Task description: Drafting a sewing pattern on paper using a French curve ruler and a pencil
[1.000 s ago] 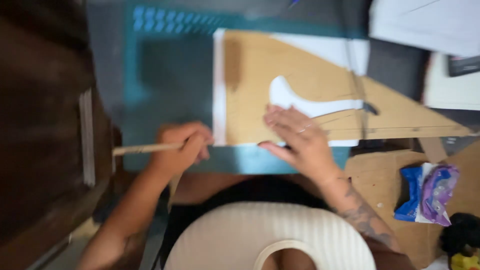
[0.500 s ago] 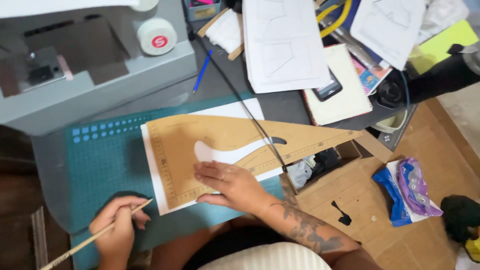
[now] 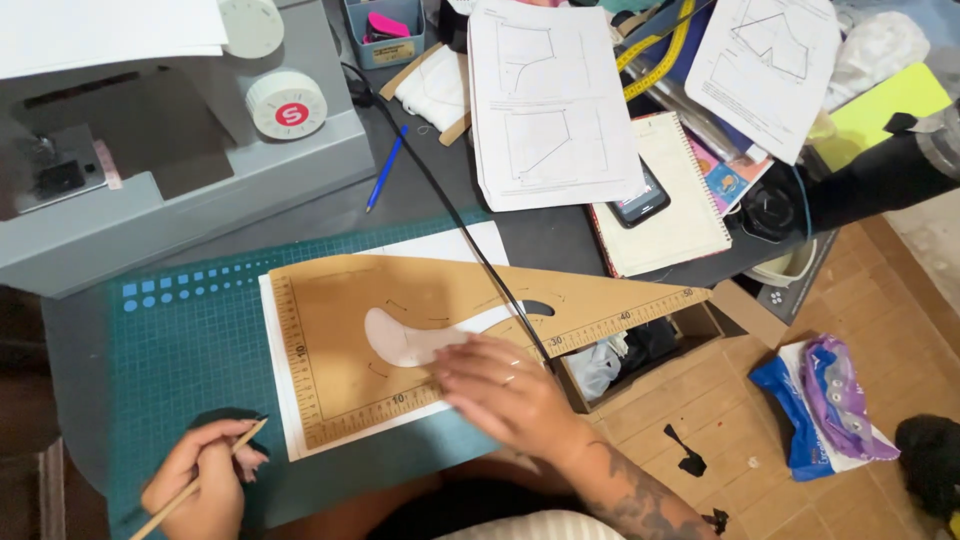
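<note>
The right hand (image 3: pixel 505 390) lay flat, fingers spread, pinning the tan wooden pattern ruler (image 3: pixel 440 330) over the white sheet (image 3: pixel 455 243) at mid-frame. The left hand (image 3: pixel 200 478), lower left, was closed round a thin wooden pencil (image 3: pixel 195 480), its tip lifted off the sheet and hovering above the green cutting mat (image 3: pixel 190 340). No drawn line showed along the ruler's edge, so by my reckoning the marking was set up but not yet made. A black cable (image 3: pixel 450 215) crossed the ruler. Upper left sat a grey sewing machine (image 3: pixel 170 150); printed pattern diagrams (image 3: pixel 550 100) lay at top centre.
</note>
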